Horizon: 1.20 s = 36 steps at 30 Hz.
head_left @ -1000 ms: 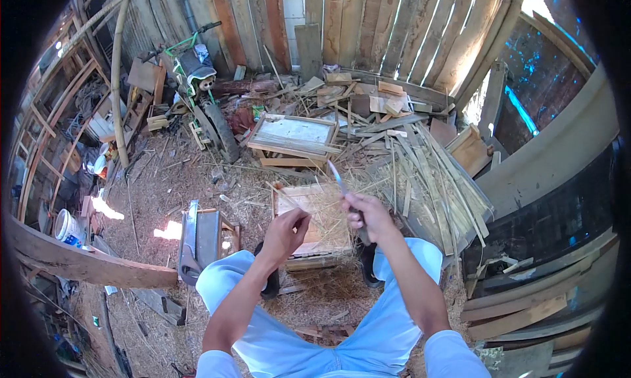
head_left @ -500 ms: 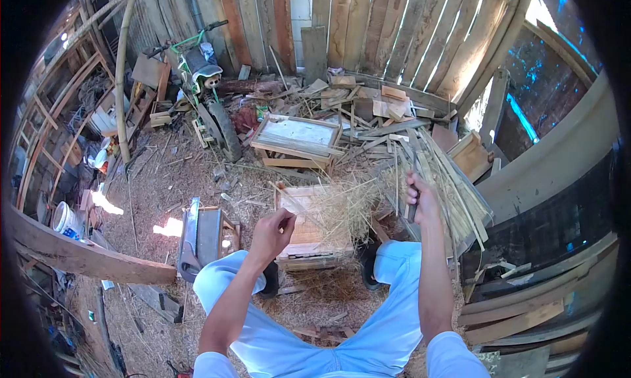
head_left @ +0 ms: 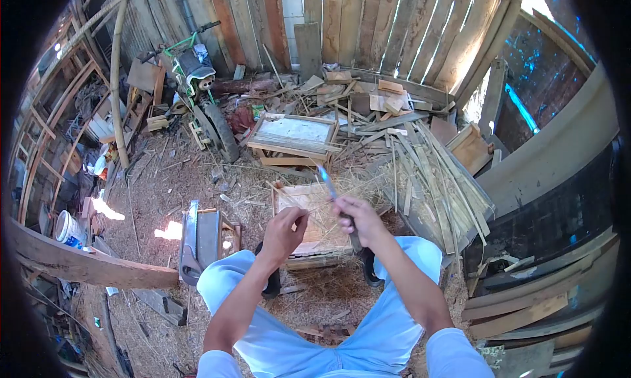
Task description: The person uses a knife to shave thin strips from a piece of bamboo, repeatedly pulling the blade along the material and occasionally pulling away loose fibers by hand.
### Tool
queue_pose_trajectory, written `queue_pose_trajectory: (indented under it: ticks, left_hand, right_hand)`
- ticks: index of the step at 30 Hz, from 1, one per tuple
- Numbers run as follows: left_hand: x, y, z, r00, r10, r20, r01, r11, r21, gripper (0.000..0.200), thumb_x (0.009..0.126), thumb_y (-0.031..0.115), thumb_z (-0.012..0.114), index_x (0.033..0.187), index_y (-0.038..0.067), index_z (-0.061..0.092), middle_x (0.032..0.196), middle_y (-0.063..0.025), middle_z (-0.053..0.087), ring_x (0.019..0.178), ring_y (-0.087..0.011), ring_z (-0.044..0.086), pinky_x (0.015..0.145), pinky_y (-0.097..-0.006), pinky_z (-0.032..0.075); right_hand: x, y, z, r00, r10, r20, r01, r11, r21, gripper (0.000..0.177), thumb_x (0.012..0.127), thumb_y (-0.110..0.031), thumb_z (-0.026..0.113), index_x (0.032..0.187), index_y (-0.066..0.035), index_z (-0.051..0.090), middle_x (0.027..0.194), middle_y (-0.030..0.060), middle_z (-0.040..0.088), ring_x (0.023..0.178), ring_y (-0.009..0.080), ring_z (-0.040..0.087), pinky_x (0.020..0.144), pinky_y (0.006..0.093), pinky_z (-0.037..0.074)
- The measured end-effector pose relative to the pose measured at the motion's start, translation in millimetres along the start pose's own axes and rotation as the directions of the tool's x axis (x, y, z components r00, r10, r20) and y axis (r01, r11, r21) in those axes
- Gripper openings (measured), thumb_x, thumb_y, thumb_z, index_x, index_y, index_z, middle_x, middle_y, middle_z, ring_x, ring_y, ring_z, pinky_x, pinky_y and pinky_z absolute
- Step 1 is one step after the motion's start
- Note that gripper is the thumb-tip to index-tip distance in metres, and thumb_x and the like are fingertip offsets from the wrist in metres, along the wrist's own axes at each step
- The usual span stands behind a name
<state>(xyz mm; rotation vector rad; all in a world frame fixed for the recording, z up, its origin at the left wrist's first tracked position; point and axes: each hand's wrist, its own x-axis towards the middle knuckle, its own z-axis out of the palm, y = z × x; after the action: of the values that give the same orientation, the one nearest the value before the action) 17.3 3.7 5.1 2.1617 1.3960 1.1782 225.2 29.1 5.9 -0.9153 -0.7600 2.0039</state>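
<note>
My right hand is wrapped around the dark handle of a knife. Its blade points up and away, its edge catching bluish light. Close by on the left, my left hand is closed in a pinch, with what looks like a thin pale strip at the fingertips. Most of that strip is lost against the straw-like shavings behind it. Below both hands, between my knees, sits a low wooden box or stool with shavings on and around it.
Long split slats lie in a pile at the right. A handsaw leans against a small dark-topped stool at the left. Farther back are a wooden frame, scrap wood and a small motorbike. A beam crosses the left side.
My right hand has swung left and inward with the knife, from above the slats to beside my left hand. The left hand has shifted slightly right, still pinched.
</note>
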Motion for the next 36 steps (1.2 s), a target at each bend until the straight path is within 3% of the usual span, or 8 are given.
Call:
queue_pose_trajectory:
  ticks: [8,16,25,28,30,32,34,36]
  left_hand:
    - [-3.1,0.7,-6.7,0.996,-0.076,0.039,0.080,0.992,-0.101,0.007,0.082,0.004,0.065,0.082,-0.001,0.060,0.063,-0.0105,0.059,0.051,-0.0149,0.056,0.048,-0.0267,0.042]
    - [-2.3,8.1,0.3,0.995,-0.090,0.050,0.098,0.977,-0.187,0.009,0.083,0.006,0.066,0.080,-0.001,0.061,0.061,-0.0101,0.060,0.051,-0.0113,0.053,0.048,-0.0260,0.041]
    - [-7.2,4.5,-14.9,0.978,-0.158,0.135,0.185,0.959,-0.215,0.012,0.084,0.009,0.065,0.079,-0.002,0.061,0.054,-0.0044,0.053,0.051,-0.0066,0.045,0.047,-0.0240,0.037]
    - [-13.1,-10.6,-26.0,0.951,-0.233,0.203,0.270,0.945,-0.184,0.012,0.085,0.009,0.064,0.082,-0.002,0.060,0.062,-0.0095,0.061,0.053,-0.0123,0.055,0.050,-0.0272,0.043]
    - [-20.1,-33.4,-29.8,0.936,-0.333,0.113,0.351,0.901,-0.255,0.015,0.086,0.011,0.063,0.081,-0.003,0.059,0.058,-0.0051,0.056,0.052,-0.0091,0.051,0.049,-0.0265,0.042]
    - [-19.4,-41.5,-34.4,0.905,-0.399,0.148,0.424,0.875,-0.233,0.015,0.087,0.013,0.062,0.085,-0.001,0.059,0.062,-0.0011,0.055,0.058,-0.0072,0.051,0.053,-0.0240,0.042]
    - [-9.7,-28.8,-31.0,0.816,-0.519,0.255,0.557,0.585,-0.590,0.016,0.088,0.016,0.062,0.092,0.001,0.059,0.070,-0.0003,0.057,0.064,-0.0070,0.051,0.058,-0.0224,0.041]
    - [-3.4,-32.4,-18.3,0.808,-0.521,0.277,0.549,0.493,-0.675,0.017,0.088,0.018,0.063,0.097,0.004,0.059,0.077,0.0004,0.057,0.070,-0.0071,0.052,0.061,-0.0220,0.042]
  right_hand:
    - [-10.8,-23.6,-31.0,0.992,-0.128,0.008,0.127,0.987,0.101,0.028,0.094,-0.017,0.051,0.119,-0.003,0.053,0.076,-0.0025,0.051,0.053,0.0022,0.040,0.041,0.0151,0.032]
    - [-7.1,3.0,1.5,0.990,0.037,0.140,-0.049,0.995,0.086,0.030,0.093,-0.020,0.054,0.115,0.001,0.054,0.076,-0.0025,0.051,0.055,0.0022,0.042,0.041,0.0146,0.031]
    - [-22.4,-45.9,-46.6,0.995,-0.083,-0.058,0.086,0.995,0.050,0.026,0.093,-0.018,0.054,0.109,0.003,0.055,0.075,-0.0020,0.051,0.053,0.0027,0.041,0.040,0.0150,0.031]
    - [-30.8,-63.6,-75.1,0.973,-0.172,-0.151,0.179,0.983,0.038,0.024,0.094,-0.016,0.051,0.110,0.002,0.053,0.075,-0.0017,0.051,0.053,0.0025,0.040,0.040,0.0152,0.030]
    - [-35.0,-76.7,-91.3,0.890,-0.336,-0.307,0.374,0.925,0.070,0.024,0.094,-0.016,0.050,0.111,0.001,0.053,0.074,-0.0017,0.051,0.053,0.0023,0.040,0.039,0.0153,0.030]
    - [-36.3,-75.0,-90.2,0.891,-0.329,-0.314,0.352,0.936,0.019,0.023,0.094,-0.016,0.050,0.110,0.000,0.053,0.074,-0.0015,0.051,0.052,0.0025,0.040,0.039,0.0154,0.030]
    - [-31.7,-66.7,-77.9,0.898,-0.315,-0.309,0.318,0.947,-0.040,0.022,0.094,-0.016,0.050,0.110,-0.001,0.054,0.074,-0.0014,0.052,0.052,0.0026,0.040,0.039,0.0156,0.030]
    - [-20.7,-49.9,-56.6,0.935,-0.242,-0.259,0.210,0.967,-0.142,0.022,0.095,-0.018,0.050,0.110,-0.002,0.055,0.075,-0.0010,0.052,0.052,0.0026,0.040,0.039,0.0158,0.031]
